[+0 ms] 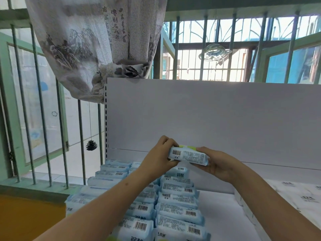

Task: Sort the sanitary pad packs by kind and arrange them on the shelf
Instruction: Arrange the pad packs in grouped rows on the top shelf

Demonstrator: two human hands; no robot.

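On my feed the far left is an orange floor (pixel 26 220) below a pale green window frame with grey bars (pixel 41 119). A printed curtain (pixel 83 46), knotted at its lower end, hangs above the left corner of the shelf, and a pine cone (pixel 91 145) dangles on a string in front of the bars. Behind the shelf I see more barred windows and bright daylight.

The white shelf (pixel 218 211) has a plain white back panel (pixel 208 115) with a slotted upright along its left edge. Rows of pale blue packs (pixel 177 213) lie flat on the left part of the shelf board, stacked close together, barcodes up, running from the back panel toward me. At the right edge lies something white with dark printed marks (pixel 302 195); I think it is wrapped goods, but the view is too soft there to be sure.

Above the rows, in front of the back panel, I hold one pack (pixel 188 157) lifted clear of the others. It is pale blue with a barcode at its left end, small print across the face, and a yellow-green strip along its top edge. My left hand (pixel 161 153) curls round its left end; my right hand (pixel 217 162) grips the right end, thumb on top, fingers beneath.
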